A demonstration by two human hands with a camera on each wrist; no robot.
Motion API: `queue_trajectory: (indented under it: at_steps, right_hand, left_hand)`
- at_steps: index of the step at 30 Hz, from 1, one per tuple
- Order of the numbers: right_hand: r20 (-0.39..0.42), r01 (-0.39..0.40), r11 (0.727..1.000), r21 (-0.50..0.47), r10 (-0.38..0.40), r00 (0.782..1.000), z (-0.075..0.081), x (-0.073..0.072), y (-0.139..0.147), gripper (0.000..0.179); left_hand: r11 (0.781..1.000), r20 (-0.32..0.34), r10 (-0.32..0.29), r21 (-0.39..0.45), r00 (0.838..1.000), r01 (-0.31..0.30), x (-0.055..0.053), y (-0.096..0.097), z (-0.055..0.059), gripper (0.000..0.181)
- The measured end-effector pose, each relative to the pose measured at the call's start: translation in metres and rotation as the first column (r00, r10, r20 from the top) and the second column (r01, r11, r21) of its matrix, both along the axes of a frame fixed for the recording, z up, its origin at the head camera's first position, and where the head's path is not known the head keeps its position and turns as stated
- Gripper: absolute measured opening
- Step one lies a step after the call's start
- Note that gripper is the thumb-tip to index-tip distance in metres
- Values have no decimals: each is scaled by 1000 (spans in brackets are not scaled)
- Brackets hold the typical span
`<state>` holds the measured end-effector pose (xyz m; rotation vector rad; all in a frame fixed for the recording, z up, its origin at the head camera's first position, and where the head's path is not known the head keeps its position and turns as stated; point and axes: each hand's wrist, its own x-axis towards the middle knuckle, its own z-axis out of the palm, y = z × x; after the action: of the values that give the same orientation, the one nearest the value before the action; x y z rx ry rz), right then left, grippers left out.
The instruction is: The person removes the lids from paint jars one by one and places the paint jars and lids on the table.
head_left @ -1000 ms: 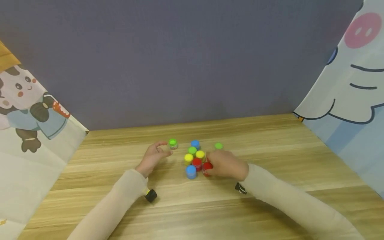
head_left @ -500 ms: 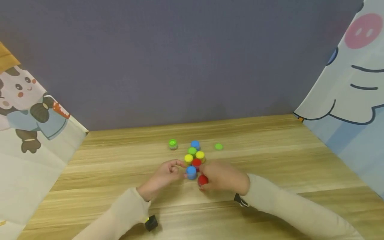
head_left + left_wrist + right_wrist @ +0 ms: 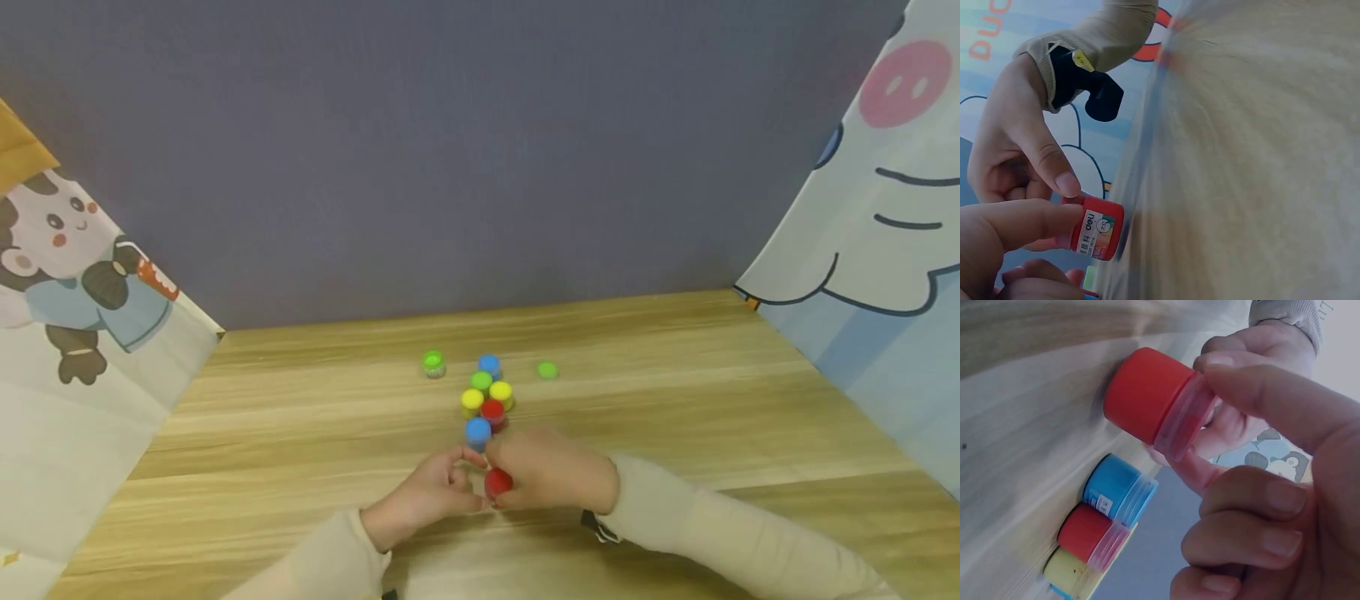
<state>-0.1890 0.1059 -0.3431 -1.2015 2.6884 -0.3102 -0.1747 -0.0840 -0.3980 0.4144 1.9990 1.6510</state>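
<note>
Between both hands is a red paint jar (image 3: 1150, 394) with a clear band, a printed label (image 3: 1094, 231) showing in the left wrist view. My right hand (image 3: 555, 471) pinches it from the right, index finger and thumb at the clear part. From the left, my left hand (image 3: 423, 496) curls thumb and index finger about the same jar; its thumb overlaps the jar in the left wrist view. Just beyond stands a blue jar (image 3: 477, 432), with another red jar (image 3: 492, 413) behind it. The right wrist view shows the held jar tilted close to the wooden surface.
Past these, two yellow jars (image 3: 472, 402), a green jar (image 3: 482, 382) and a blue jar (image 3: 489, 365) cluster together. A green-topped clear jar (image 3: 433, 364) stands to the left; a flat green disc (image 3: 547, 370) lies right. A grey panel (image 3: 480, 167) rises behind the wooden table (image 3: 675, 375).
My right hand has drawn the red jar away from the cluster, towards me and slightly left. My left hand has come from beside the green-topped jar to the red jar's left side.
</note>
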Motion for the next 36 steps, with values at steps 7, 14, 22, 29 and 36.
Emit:
queue_trajectory:
  at_steps: [7,14,22,29,36]
  right_hand:
    - [-20,-65,997,-30,65,998,-4,3,-2,19]
    - [-20,-62,998,-25,62,998,-5,5,-3,19]
    - [-1,-36,999,-18,36,999,-7,4,-2,20]
    - [-44,13,1000,-24,-14,999,-9,9,-3,24]
    - [-90,57,998,4,-57,994,-10,11,-4,30]
  left_hand:
    - [997,43,-61,43,997,59,-1,2,-9,54]
    - [987,55,-116,117,992,109,-2,7,-14,59]
    - [988,38,-125,94,991,121,-3,8,-13,57]
    - [993,30,-110,55,994,108,-3,9,-13,55]
    - [994,39,-96,47,995,94,-3,11,-13,46]
